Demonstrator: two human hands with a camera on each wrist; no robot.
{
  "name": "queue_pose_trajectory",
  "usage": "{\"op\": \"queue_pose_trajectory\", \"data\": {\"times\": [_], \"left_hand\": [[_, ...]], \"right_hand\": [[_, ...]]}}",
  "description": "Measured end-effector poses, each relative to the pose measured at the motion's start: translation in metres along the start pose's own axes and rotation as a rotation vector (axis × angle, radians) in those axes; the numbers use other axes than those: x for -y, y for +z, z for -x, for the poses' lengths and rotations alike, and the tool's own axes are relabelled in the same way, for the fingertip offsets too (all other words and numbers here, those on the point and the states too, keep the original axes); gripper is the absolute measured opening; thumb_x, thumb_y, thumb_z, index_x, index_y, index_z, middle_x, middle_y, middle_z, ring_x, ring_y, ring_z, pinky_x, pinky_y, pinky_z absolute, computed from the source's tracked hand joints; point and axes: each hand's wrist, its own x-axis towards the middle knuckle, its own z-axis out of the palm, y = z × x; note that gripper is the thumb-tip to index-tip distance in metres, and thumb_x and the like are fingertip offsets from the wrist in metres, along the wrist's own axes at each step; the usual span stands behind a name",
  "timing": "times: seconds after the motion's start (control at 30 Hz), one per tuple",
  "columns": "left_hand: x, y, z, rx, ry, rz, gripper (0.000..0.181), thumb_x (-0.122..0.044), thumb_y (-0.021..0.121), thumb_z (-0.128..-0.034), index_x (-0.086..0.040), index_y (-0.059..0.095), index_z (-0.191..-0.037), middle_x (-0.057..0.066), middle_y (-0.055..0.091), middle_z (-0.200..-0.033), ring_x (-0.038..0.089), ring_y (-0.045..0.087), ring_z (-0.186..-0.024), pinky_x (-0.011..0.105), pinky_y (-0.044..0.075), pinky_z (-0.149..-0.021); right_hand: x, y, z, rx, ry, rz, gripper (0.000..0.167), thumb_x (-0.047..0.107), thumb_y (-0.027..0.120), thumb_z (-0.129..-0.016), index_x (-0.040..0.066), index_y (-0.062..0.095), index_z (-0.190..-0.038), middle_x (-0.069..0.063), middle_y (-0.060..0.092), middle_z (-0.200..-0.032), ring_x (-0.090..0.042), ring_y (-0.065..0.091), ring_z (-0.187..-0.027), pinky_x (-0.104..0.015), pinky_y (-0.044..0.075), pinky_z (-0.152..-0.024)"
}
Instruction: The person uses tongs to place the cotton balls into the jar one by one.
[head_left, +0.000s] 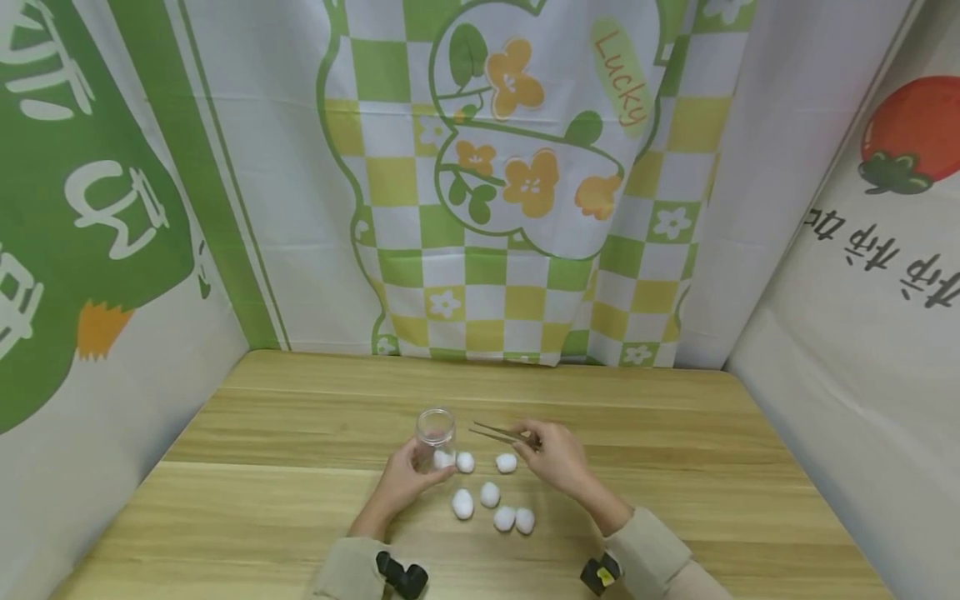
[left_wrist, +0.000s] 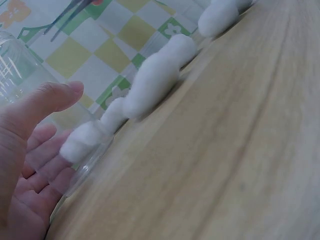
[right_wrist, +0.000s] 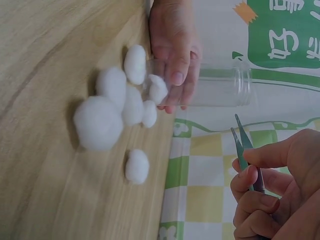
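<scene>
My left hand (head_left: 403, 482) holds an upright clear jar (head_left: 436, 427), its thumb and fingers round the lower part. One white cotton ball (right_wrist: 158, 90) lies inside at the bottom, seen through the wall. In my right hand (head_left: 558, 457) I pinch metal tweezers (head_left: 501, 434) between thumb and fingers; their tips are apart with nothing between them, to the right of the jar's upper part. Several loose cotton balls lie on the table: one beside the jar (head_left: 466, 462), one below the tweezers (head_left: 506, 463), others nearer me, such as this oval cotton ball (head_left: 462, 504).
The wooden table (head_left: 300, 425) reaches back to a checked green, yellow and white curtain (head_left: 480, 308). Printed cloth walls (head_left: 847, 350) stand at both sides. Black camera mounts (head_left: 405, 577) sit at both wrists.
</scene>
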Motion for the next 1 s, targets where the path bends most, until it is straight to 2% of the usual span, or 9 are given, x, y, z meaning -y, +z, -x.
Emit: {"op": "queue_pose_trajectory", "data": {"times": [0.13,0.23,0.47,0.67,1.0], "left_hand": [[0.001,-0.001,0.001,0.006,0.074,-0.044,0.062,-0.026,0.08,-0.077,-0.003,0.055,-0.128,0.025,0.059,-0.132,0.043,0.054,-0.126,0.056,0.039,-0.108],[0.001,-0.001,0.001,0.001,0.102,-0.058,0.061,-0.028,0.08,-0.0776,-0.002,0.056,-0.128,0.026,0.06,-0.131,0.044,0.055,-0.124,0.057,0.041,-0.106],[0.0,0.0,0.0,0.006,-0.006,-0.001,0.06,-0.021,0.081,-0.0763,-0.006,0.056,-0.129,0.021,0.058,-0.135,0.04,0.051,-0.13,0.054,0.035,-0.113],[-0.002,-0.001,0.001,0.006,-0.001,-0.005,0.058,-0.018,0.08,-0.0773,-0.004,0.056,-0.128,0.022,0.059,-0.134,0.039,0.053,-0.129,0.053,0.036,-0.112],[-0.004,0.0,0.0,-0.008,0.0,0.024,0.055,-0.014,0.081,-0.0763,-0.003,0.058,-0.126,0.022,0.061,-0.131,0.038,0.055,-0.127,0.05,0.04,-0.111]], "right_hand": [[-0.005,0.004,0.002,0.015,0.0,0.008,0.016,0.01,0.07,-0.084,0.011,0.072,-0.101,-0.007,0.073,-0.076,-0.012,0.06,-0.061,-0.017,0.03,-0.044],[-0.008,0.006,0.003,0.027,-0.019,0.016,0.016,0.011,0.07,-0.085,0.011,0.071,-0.1,-0.009,0.074,-0.079,-0.014,0.065,-0.063,-0.015,0.029,-0.043],[-0.01,0.008,0.003,0.06,0.007,0.011,0.017,0.011,0.069,-0.086,0.01,0.071,-0.103,-0.01,0.074,-0.077,-0.008,0.052,-0.052,-0.014,0.025,-0.041],[-0.013,0.015,0.004,0.105,0.004,0.064,0.016,0.012,0.069,-0.085,0.012,0.07,-0.101,-0.008,0.074,-0.081,-0.011,0.063,-0.064,-0.018,0.033,-0.045],[-0.014,0.026,0.007,0.084,0.001,0.113,0.014,0.014,0.071,-0.083,0.014,0.071,-0.097,-0.003,0.073,-0.078,-0.008,0.059,-0.065,-0.02,0.033,-0.049]]}}
